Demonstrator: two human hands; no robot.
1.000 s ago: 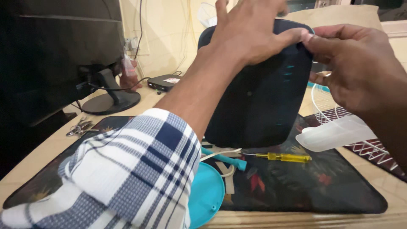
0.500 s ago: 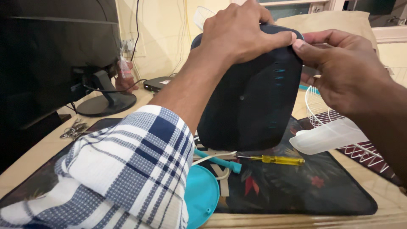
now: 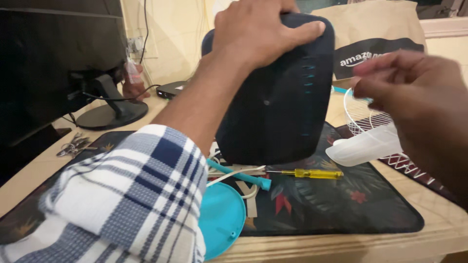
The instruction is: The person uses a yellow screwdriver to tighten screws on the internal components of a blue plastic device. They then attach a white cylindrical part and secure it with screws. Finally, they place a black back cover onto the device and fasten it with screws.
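Note:
My left hand [image 3: 258, 34] grips the top edge of a dark navy rounded panel [image 3: 278, 112] that stands upright on a dark floral mat [image 3: 351, 209]. A row of small teal slots runs down the panel's right side. My right hand [image 3: 414, 87] hovers blurred to the right of the panel, clear of it, fingers loosely apart with nothing seen in them. Below it lies a translucent white fan blade [image 3: 365, 143]. My plaid sleeve fills the lower left.
On the mat lie a yellow-handled screwdriver [image 3: 312, 173], a teal stem [image 3: 243, 178] with a white cable, and a teal disc [image 3: 222, 216] at the front table edge. A white wire grille [image 3: 363, 117] sits right. A monitor [image 3: 48, 63], small black box [image 3: 173, 89] and paper bag [image 3: 380, 29] stand behind.
My right hand has let go of the panel's upper right corner and moved away to the right. My left hand keeps its grip on the panel's top.

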